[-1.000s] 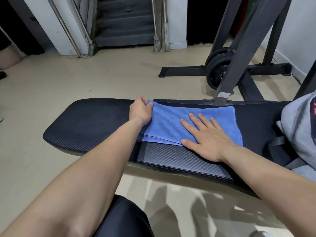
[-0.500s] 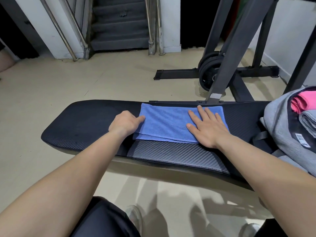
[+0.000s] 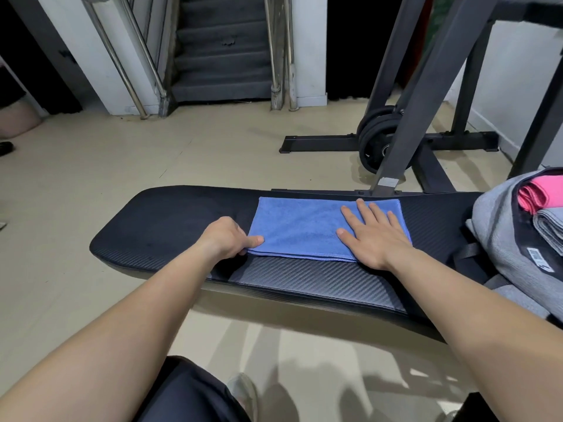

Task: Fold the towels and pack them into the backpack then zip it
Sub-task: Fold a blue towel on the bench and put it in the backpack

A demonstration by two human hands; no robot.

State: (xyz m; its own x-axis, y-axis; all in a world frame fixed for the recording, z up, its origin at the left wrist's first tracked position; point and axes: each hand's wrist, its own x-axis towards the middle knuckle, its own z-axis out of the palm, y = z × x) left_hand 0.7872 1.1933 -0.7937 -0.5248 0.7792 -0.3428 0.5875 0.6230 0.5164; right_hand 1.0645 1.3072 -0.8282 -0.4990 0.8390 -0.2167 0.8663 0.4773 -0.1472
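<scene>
Surroundings, left to right:
- Another person's leg (image 3: 15, 120) and dark shoe (image 3: 5, 147) at the far left edge, on the beige floor (image 3: 91, 178).
- Steel handrail (image 3: 122, 56) rising beside a dark staircase (image 3: 222, 56).
- Black rack frame (image 3: 426, 86) behind the tabletop, with weight plates (image 3: 376, 141) stacked at its base.

Work surface: a black padded tabletop (image 3: 170, 226) runs across the view. Nothing lies between either grip and the towel.

Task item: a blue towel (image 3: 301, 226), folded into a flat rectangle, lies mid-tabletop towards the far edge.

Grips:
- Left grip (image 3: 227, 239): fingers curled, with the thumb over the towel's near left corner, pinching that corner.
- Right grip (image 3: 374, 236): flat, with fingers spread and straight, palm pressed on the towel's right end. It grasps nothing.

Container: a grey backpack (image 3: 493, 226) sits on the right end of the tabletop, near the blue towel but not touching it. Its main compartment is unzipped. Inside it are a folded pink towel (image 3: 539, 193) and, in front of that, a folded grey towel (image 3: 551, 226).
</scene>
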